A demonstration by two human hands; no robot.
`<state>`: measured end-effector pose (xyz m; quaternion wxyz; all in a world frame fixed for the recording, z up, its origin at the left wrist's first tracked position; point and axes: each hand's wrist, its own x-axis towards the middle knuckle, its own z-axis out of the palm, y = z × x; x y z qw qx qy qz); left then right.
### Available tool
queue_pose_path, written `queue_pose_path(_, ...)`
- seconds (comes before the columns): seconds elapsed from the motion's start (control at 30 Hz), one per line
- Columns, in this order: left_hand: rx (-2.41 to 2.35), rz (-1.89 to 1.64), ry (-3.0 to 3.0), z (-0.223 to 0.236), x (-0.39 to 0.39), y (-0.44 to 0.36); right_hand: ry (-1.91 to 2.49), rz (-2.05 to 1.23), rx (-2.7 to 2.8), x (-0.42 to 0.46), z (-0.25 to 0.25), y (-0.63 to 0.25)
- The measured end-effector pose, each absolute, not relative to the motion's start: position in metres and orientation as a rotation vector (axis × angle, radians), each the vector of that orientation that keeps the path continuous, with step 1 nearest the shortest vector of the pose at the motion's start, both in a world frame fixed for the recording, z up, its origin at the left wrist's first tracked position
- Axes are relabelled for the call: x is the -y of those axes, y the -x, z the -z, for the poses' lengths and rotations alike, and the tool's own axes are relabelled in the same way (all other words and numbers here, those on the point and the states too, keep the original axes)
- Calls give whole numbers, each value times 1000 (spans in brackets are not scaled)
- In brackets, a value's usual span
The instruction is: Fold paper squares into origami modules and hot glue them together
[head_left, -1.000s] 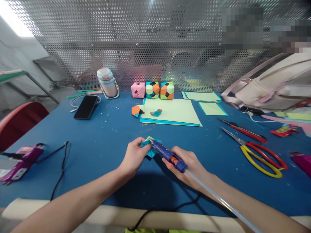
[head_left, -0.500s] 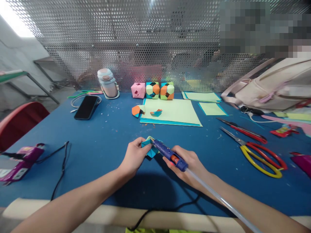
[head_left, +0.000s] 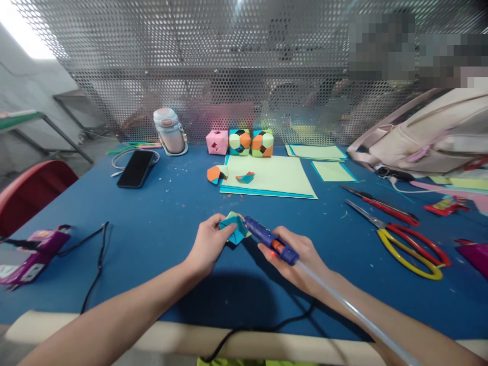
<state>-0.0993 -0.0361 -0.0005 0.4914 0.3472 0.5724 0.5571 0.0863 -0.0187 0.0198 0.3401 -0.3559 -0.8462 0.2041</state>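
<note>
Head view: left hand [head_left: 208, 243] pinched folded blue-and-green paper piece [head_left: 237, 235]; right hand [head_left: 295, 254] gripped dark-blue plastic glue gun [head_left: 267, 238], nozzle near paper.

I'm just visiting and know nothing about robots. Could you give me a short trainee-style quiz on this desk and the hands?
1. True or false: the left hand holds the folded paper while the right hand holds the glue gun.
2. Which sits just left of the middle paper cube: (a) the phone, (b) the pink cube, (c) the backpack?
3. Fill in: the scissors have one red handle loop and one ____ loop.
Key: 1 true; 2 b; 3 yellow.
</note>
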Motion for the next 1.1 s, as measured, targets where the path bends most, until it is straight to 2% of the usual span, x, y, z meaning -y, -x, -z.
queue_pose_path(0.23, -1303, -1404, -709, -11, 36, 101, 1383, -794, 1949, -2, -13, -88)
queue_pose_path(0.5, -1259, -1354, -644, -23, 43, 96, 1438, -518, 2193, -29, 5, -89)
queue_pose_path(0.8, -1204, -1267, -665, -22, 53, 95, 1647, -235, 2443, -2, -43, -119)
queue_pose_path(0.87, -1192, -1237, -676, -22, 55, 93, 1593, -328, 2491, 18, -53, -128)
queue_pose_path(1.0, -1174, -1203, -708, -19, 58, 87, 1272, -780, 2353, 49, -60, -117)
queue_pose_path(1.1, -1178, -1203, -742, -17, 61, 86, 1169, -661, 2179, 48, -54, -93)
